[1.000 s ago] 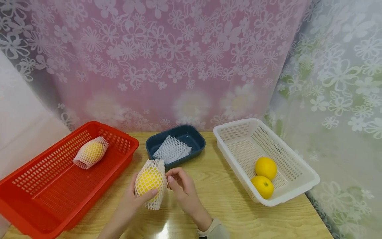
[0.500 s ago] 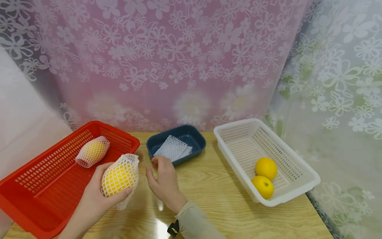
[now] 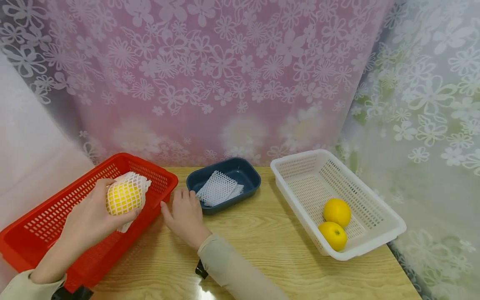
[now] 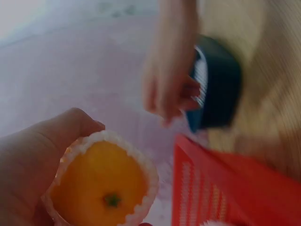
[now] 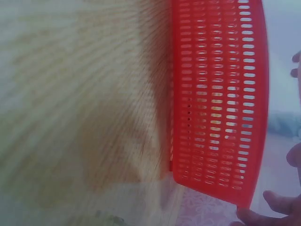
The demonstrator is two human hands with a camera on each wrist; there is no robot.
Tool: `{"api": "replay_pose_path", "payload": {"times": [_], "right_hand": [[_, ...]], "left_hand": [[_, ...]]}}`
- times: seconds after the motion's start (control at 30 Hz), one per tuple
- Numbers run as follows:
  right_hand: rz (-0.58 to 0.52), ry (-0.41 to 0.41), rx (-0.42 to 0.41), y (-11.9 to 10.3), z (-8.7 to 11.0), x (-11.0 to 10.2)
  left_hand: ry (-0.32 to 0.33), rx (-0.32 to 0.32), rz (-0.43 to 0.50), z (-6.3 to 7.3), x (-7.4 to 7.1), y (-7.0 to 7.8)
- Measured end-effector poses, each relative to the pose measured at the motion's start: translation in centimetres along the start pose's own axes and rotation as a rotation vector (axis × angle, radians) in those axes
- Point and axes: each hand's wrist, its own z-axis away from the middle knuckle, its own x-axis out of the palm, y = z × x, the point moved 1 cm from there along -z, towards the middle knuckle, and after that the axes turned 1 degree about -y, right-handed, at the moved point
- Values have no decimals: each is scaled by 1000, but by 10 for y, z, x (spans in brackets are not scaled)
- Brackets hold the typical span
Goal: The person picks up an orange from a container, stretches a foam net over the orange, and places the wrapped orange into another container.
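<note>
My left hand (image 3: 88,218) grips an orange (image 4: 96,181) in a white foam net (image 4: 153,176) above the red basket (image 3: 170,183). The stem end of the fruit shows through the net's open end in the left wrist view. In the head view, the held fruit mostly hides the other netted fruit lying in the basket. My right hand (image 3: 185,218) holds nothing that I can see, its fingers loosely bent. It hovers between the basket's right end and the blue tray (image 3: 226,205); whether it touches either cannot be told.
Flat white foam nets (image 3: 217,188) lie in the blue tray. To the right, a white basket (image 3: 296,221) holds two bare oranges (image 3: 336,212). All stand on a wooden table (image 3: 262,250), with a pink flowered curtain (image 3: 232,83) behind.
My left hand has carried the netted orange left, from the table's middle to over the red basket. My right hand let go of the net and moved left towards the basket.
</note>
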Motion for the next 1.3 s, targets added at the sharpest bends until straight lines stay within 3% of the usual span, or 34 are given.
{"api": "replay_pose_path", "payload": {"times": [0.13, 0.27, 0.4, 0.63, 0.77, 1.0, 1.3], "right_hand": [[30, -134, 65, -9, -12, 9], [93, -234, 110, -17, -16, 17], [140, -259, 114, -21, -16, 21], [134, -281, 126, -23, -15, 21], [144, -301, 133, -21, -15, 21], [127, -295, 128, -19, -17, 19], [117, -305, 153, -20, -17, 21]], "left_hand": [[-84, -14, -56, -21, 8, -23], [-184, -7, -47, -43, 22, -45], [-252, 19, -42, -59, 38, -61], [-277, 49, -62, -72, 60, -83], [-288, 86, -89, -76, 70, -84], [-383, 162, -184, -76, 81, -74], [-345, 225, -193, -75, 97, -75]]}}
